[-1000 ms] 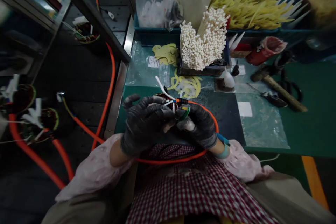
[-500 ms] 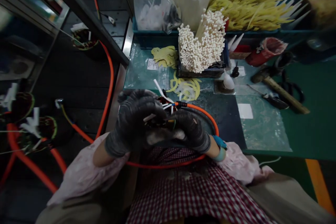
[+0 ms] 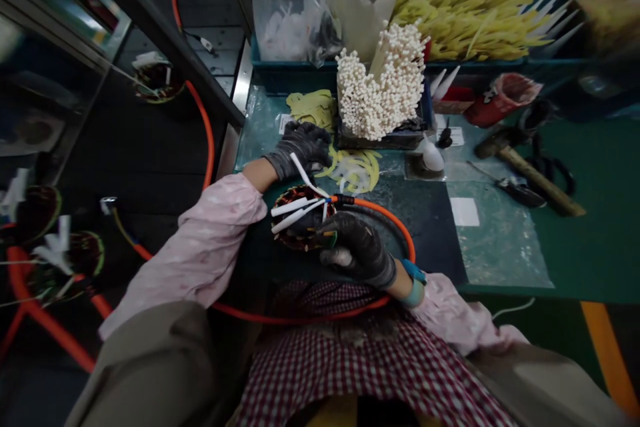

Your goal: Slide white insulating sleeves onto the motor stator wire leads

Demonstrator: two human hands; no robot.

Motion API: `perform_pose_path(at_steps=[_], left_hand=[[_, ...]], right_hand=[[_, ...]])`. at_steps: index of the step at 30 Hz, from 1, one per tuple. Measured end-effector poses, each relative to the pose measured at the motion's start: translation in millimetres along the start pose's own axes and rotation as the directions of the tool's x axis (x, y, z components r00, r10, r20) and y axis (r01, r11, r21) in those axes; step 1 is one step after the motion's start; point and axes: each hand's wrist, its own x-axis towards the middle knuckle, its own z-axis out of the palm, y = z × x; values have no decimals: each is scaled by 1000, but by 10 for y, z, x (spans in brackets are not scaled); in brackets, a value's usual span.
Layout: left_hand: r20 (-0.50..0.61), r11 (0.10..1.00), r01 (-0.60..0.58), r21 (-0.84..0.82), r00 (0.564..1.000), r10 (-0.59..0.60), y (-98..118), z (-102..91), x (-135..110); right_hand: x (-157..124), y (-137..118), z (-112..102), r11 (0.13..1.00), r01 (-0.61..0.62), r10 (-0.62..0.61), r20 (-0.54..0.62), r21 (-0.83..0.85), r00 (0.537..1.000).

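Gloved hands work apart at a green table (image 3: 595, 250), one by a wire-wound coil.
An orange cable (image 3: 401, 225) loops from the dark round coil (image 3: 301, 235), which sits on the table before the person; the right hand (image 3: 357, 247) bends its fingers at the coil's near right edge, its grip too dark to tell. The left hand (image 3: 303, 149) reaches beside curved yellow strips (image 3: 370, 175), its grip likewise unclear. White tubes (image 3: 290, 220) cross the coil.
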Motion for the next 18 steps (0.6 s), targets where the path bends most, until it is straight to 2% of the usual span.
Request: perform_pose_path(at_steps=[3,6,8,11,13,15,16,18], left_hand=[[-14,1000,-16,17,1000,16,30,146,-33],[-181,994,0,-111,983,-20,-139,219,-222],[-356,978,22,-208,930,-96,-314,217,-403],[-579,958,80,-275,782,-231,-418,148,-757],[-690,947,99,-307,662,-293,-232,97,-1029],[-763,943,95,-319,565,-315,161,76,-1288],[-775,946,98,-310,550,-311,400,80,-1397],[-773,982,35,-188,611,-170,855,111,-1543]], right_hand=[[3,-36,-42,1000,-5,5,4,16,1000],[62,-120,-95,984,-140,145,-39,110,989],[114,-162,-125,956,-239,257,-95,172,962],[178,-145,-122,919,-357,389,-236,168,891],[202,-93,-76,888,-437,459,-326,143,826],[219,-51,-11,863,-489,499,-371,130,783],[230,-46,20,853,-505,513,-384,130,768],[262,-72,61,842,-522,530,-389,137,754]])
